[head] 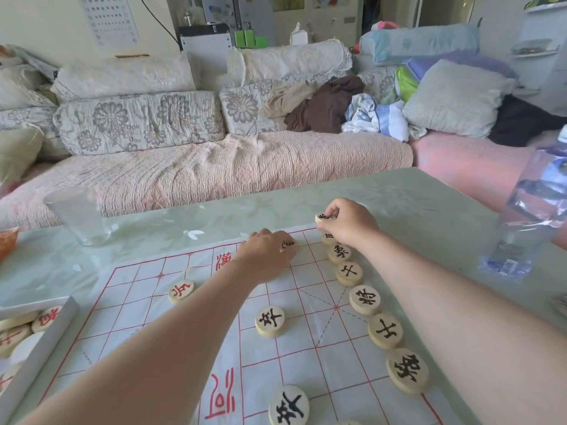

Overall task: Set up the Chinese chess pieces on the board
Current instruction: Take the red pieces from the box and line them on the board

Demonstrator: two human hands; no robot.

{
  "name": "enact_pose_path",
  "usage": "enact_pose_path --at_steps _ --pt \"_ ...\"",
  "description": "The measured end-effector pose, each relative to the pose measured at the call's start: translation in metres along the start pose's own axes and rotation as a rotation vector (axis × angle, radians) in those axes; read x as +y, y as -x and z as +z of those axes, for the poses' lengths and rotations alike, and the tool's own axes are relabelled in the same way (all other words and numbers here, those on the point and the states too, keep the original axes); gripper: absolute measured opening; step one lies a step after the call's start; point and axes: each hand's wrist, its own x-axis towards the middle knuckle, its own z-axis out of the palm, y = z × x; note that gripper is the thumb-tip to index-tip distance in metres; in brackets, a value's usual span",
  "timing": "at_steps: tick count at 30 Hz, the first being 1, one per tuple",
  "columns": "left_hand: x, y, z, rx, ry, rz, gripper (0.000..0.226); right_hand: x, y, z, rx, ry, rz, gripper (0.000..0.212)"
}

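Placing now: the right hand (345,225) pinches a wooden disc, the corner piece (324,216), between thumb and fingers at the far right corner of the board (147,302). I cannot tell whether it is touching the sheet or just above it.
Left hand: the left hand (265,256) lies knuckles-up on the far part of the board. Its fingers are curled over another black-lettered disc, the inner piece (288,245), which peeks out at the fingertips.
Already set: a row of black pieces (365,299) runs down the board's right edge, each close beside the next. A middle piece (270,321) sits further in, and a near piece (288,406) lies at the bottom of the view.
Red side: one red piece (181,291) is on the board; other red-lettered ones lie in the box (43,348) at the left of the surface (399,194).
Progress: by my reading, black is largely laid out and red barely begun.
Handling: the discs look like light, rigid wood with smooth faces — best pinched across the rim, and unlikely to break if dropped. The board seems a thin sheet, so sliding a disc could ruck it; lifting and setting down flat looks safer.
Nearby: a glass (76,216) stands beyond the board's far left corner, and a water bottle (527,210) at the right — both well apart from the hands.
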Motion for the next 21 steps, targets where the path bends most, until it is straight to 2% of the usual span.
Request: enact_pose_path --at_steps 6,9,13,21 --pt "-0.004 0.000 0.004 0.038 -0.037 0.023 0.039 -0.002 -0.007 0.010 -0.045 0.178 0.000 0.017" --pt "-0.003 0.005 0.003 0.070 -0.064 0.044 0.045 -0.008 -0.002 0.008 -0.015 0.230 -0.023 0.013" --pt "-0.003 0.017 -0.007 0.122 -0.007 0.035 0.049 -0.032 0.010 0.006 0.009 0.173 -0.112 0.015" --pt "-0.046 0.079 -0.043 0.271 0.054 -0.043 0.030 -0.121 0.079 0.017 -0.190 -0.060 -0.283 0.014"
